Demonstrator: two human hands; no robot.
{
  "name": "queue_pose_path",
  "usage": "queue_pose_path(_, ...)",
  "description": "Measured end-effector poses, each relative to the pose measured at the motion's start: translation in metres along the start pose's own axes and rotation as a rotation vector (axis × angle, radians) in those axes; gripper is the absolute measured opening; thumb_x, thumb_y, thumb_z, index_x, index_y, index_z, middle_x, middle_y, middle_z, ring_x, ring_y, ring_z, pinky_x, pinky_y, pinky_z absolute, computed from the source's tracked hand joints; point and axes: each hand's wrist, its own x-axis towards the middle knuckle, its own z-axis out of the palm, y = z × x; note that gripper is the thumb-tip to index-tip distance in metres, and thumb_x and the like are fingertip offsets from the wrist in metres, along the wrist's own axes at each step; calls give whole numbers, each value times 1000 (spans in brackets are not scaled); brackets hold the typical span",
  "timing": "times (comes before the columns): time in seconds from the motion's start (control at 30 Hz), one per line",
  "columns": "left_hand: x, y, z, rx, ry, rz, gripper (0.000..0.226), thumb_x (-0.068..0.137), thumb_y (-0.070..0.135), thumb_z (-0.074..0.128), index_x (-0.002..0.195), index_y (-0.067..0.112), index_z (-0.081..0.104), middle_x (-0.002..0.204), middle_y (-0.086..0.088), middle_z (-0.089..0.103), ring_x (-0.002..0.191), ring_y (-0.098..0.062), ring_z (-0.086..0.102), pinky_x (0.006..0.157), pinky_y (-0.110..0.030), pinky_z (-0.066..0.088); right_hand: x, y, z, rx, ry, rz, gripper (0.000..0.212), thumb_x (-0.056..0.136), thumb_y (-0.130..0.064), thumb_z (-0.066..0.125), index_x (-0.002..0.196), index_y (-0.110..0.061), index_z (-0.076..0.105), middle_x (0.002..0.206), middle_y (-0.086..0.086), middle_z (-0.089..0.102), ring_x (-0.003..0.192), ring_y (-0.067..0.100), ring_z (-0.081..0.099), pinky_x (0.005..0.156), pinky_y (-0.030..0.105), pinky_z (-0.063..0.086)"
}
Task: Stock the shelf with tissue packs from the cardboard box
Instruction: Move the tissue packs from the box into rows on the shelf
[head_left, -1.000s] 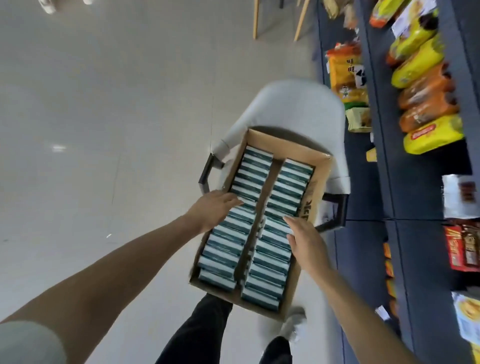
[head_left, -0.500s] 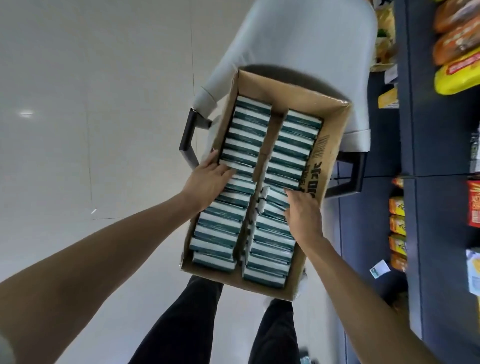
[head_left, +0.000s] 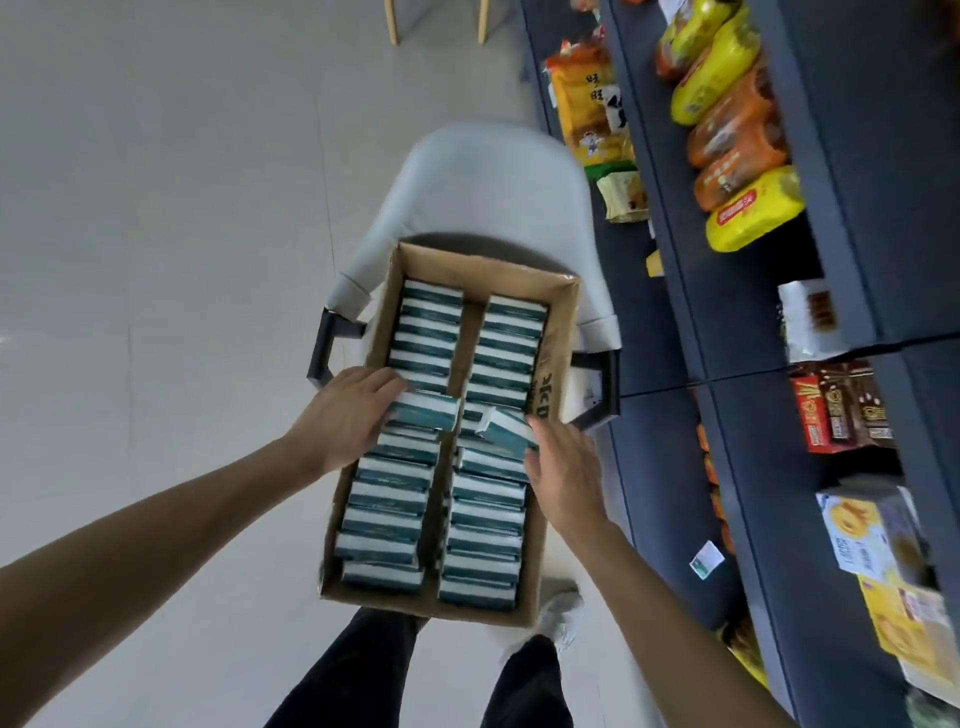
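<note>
Cardboard box (head_left: 558, 332), open-topped, resting on the seat of a pale upholstered chair (head_left: 483, 187) with dark arm frames; contents: two lengthwise rows of teal-and-white tissue packs (head_left: 384, 519), standing on edge and tightly packed, a bare cardboard strip between the rows. Left hand (head_left: 345, 415): fingers round the left end of a left-row pack (head_left: 423, 408), which sits raised above its neighbours. Right hand (head_left: 563, 467): fingers at the outer end of a right-row pack (head_left: 506, 431), which is tilted and partly out of its row; the grip appears to be a pinch, though the thumb side is hidden. Shelf (head_left: 727, 322): dark blue unit just to the right of the chair, carrying yellow and orange snack bags (head_left: 737, 150) on its upper tiers and boxed goods (head_left: 841, 405) lower down; no tissue packs visible on it, so stocking is judged to be at its start. Risks, as judged: packs are wedged close, so drawing one may drag its neighbours up and spill them to the floor (head_left: 156, 260); each pack is held by one end only and could twist free of the fingers; the box overhangs the seat front and an uneven pull might tip or slide it off the chair.
</note>
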Motion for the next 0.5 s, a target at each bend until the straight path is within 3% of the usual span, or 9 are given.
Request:
queue_pose_path(0.1,9,26,-40,-24,68,48,38,91,12,65,127,13,54,120,-6,62,101,-26,61,87,-40,52,-11,-5,-44,28,57,1,41,89,-12,64,129,-10,55,110,5,62,98,24,57,86,40,50)
queue_pose_path(0.37,44,108,-150,-54,145,287,41,104,33,34,139,16,46,131,-4,51,105,-18,57,87,-35,54,-54,-6,-181,11,312,68,46,96,-18,59,140,-18,43,116,0,57,103,22,56,85,38,52)
queue_pose_path(0.43,57,133,-178,-51,171,324,46,106,41,27,143,20,44,135,-1,49,106,-17,60,87,-37,56,-67,-1,-216,-20,384,86,47,96,-22,60,139,-22,44,115,-3,57,101,17,57,83,32,54)
queue_pose_path(0.5,69,164,-207,-90,189,380,45,106,42,26,145,23,41,135,5,47,109,-11,56,93,-28,51,-86,3,-252,-50,446,93,41,98,-27,50,138,-25,45,111,-7,55,97,12,58,79,24,53)
